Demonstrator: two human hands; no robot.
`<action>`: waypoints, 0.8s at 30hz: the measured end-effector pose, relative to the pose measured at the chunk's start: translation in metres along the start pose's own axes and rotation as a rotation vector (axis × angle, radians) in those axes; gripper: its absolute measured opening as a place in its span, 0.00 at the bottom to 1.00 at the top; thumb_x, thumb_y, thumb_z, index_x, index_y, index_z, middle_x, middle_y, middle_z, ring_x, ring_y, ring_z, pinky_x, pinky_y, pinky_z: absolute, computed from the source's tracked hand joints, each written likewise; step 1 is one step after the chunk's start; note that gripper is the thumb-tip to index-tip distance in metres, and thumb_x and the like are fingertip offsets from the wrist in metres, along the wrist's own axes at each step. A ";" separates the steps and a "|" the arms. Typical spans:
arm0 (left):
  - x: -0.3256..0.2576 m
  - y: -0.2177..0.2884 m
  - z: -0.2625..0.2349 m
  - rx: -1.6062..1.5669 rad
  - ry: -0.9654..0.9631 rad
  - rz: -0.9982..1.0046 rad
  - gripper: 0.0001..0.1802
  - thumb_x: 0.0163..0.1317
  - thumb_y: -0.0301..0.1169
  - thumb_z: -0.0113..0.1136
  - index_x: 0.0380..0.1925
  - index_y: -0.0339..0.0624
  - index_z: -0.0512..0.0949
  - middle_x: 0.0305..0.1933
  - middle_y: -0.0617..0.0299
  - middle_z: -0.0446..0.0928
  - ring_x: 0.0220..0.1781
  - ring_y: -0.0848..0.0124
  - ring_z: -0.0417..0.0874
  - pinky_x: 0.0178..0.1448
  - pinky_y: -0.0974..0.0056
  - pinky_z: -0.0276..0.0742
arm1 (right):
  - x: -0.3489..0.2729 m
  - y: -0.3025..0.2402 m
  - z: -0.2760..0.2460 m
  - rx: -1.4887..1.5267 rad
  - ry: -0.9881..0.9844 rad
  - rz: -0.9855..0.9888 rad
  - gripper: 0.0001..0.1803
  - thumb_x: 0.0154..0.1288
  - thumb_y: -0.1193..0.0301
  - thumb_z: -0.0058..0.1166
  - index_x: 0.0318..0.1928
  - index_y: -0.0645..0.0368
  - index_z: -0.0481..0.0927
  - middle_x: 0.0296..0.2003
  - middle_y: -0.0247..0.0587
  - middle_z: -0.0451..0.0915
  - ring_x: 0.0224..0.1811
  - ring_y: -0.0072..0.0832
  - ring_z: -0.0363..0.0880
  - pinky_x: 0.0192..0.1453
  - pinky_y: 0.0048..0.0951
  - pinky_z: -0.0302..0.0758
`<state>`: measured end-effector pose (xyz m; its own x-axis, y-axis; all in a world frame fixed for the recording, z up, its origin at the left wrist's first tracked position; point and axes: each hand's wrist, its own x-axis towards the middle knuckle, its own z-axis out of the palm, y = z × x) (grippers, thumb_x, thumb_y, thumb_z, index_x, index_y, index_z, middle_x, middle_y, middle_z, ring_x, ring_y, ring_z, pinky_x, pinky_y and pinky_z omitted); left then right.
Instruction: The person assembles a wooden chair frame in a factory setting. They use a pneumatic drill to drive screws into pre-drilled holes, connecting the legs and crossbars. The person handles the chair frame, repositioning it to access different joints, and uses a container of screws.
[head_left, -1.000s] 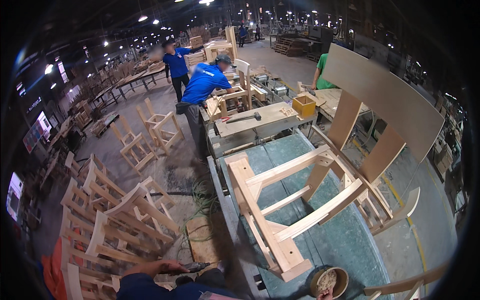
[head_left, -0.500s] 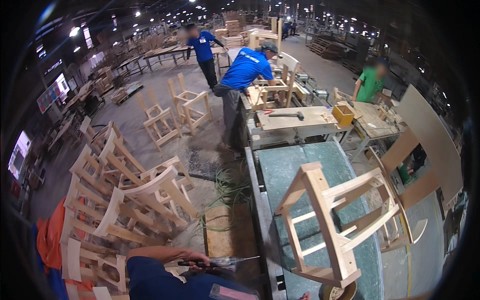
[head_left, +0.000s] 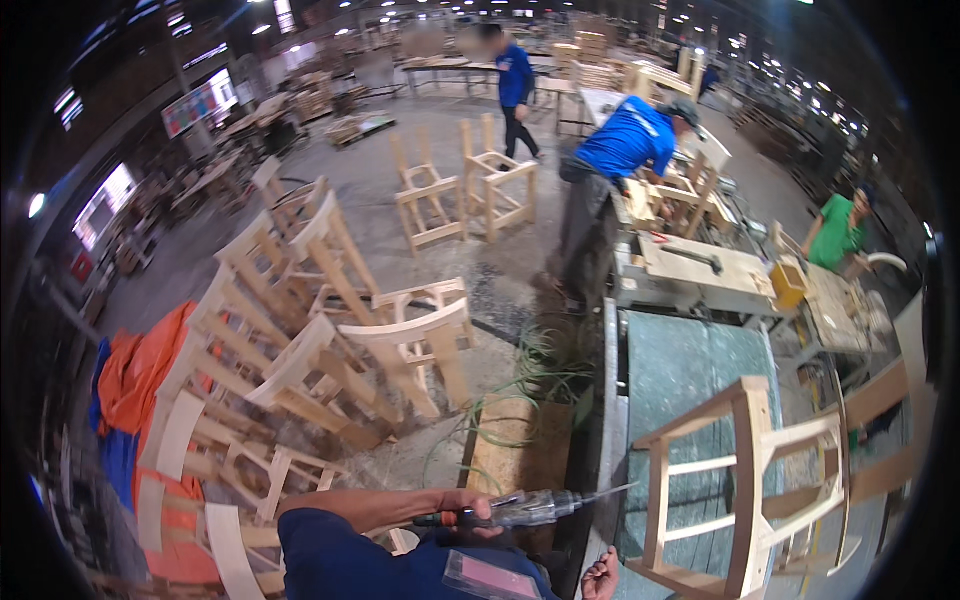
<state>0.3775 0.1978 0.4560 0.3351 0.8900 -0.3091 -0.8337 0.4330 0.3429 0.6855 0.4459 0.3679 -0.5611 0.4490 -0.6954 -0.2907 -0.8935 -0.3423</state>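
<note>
Left hand point(head_left: 455, 505): clenched round the grip of the driver point(head_left: 520, 510), low in view, forearm and blue sleeve coming in from the lower edge.
Driver: long, clear-bodied tool held level, tip aimed right toward the bench point(head_left: 690, 370); short of the frame point(head_left: 745, 480), not touching it.
Right hand point(head_left: 600, 577): at the very bottom edge by the bench corner, only part in view; looks loose and empty, though cannot tell for sure.
Frame: bare wooden chair frame lying on its side on the grey-green bench top, just right of the tool tip.
Change: a second ago the frame filled the centre and the tool was barely visible; now view swung left, frame pushed to the right edge, driver raised clear and pointed at it.
Meaning: likely fetched and now lined up for driving into the frame.
Around: green hose point(head_left: 520, 385) coiled on the floor, stacked chairs point(head_left: 330, 340) left, workers point(head_left: 625, 150) at far benches.
</note>
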 end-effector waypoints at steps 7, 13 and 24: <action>0.027 0.066 0.126 0.447 0.004 0.576 0.54 0.48 0.38 0.65 0.76 0.41 0.52 0.42 0.53 0.77 0.26 0.71 0.79 0.35 0.66 0.78 | 0.033 -0.035 0.048 -0.202 -0.275 -0.098 0.11 0.71 0.66 0.59 0.49 0.53 0.77 0.34 0.34 0.80 0.21 0.16 0.73 0.21 0.19 0.72; 0.035 0.079 0.136 0.355 -0.252 0.506 0.58 0.53 0.21 0.60 0.80 0.55 0.38 0.59 0.49 0.72 0.47 0.66 0.80 0.43 0.63 0.81 | 0.010 -0.082 0.121 -0.347 -0.306 -0.254 0.13 0.67 0.65 0.64 0.46 0.58 0.80 0.31 0.32 0.80 0.21 0.16 0.69 0.22 0.17 0.66; 0.074 0.068 0.133 0.990 -0.194 0.580 0.26 0.56 0.22 0.65 0.57 0.48 0.77 0.50 0.63 0.72 0.44 0.73 0.75 0.47 0.68 0.72 | -0.059 -0.134 0.229 0.314 -0.373 -0.559 0.18 0.74 0.56 0.55 0.47 0.59 0.76 0.28 0.27 0.69 0.21 0.09 0.61 0.19 0.11 0.63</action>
<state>0.4042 0.3120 0.5742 0.1482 0.9611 0.2332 -0.2052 -0.2008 0.9579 0.5801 0.5417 0.5991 -0.4743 0.8596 -0.1903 -0.7869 -0.5108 -0.3462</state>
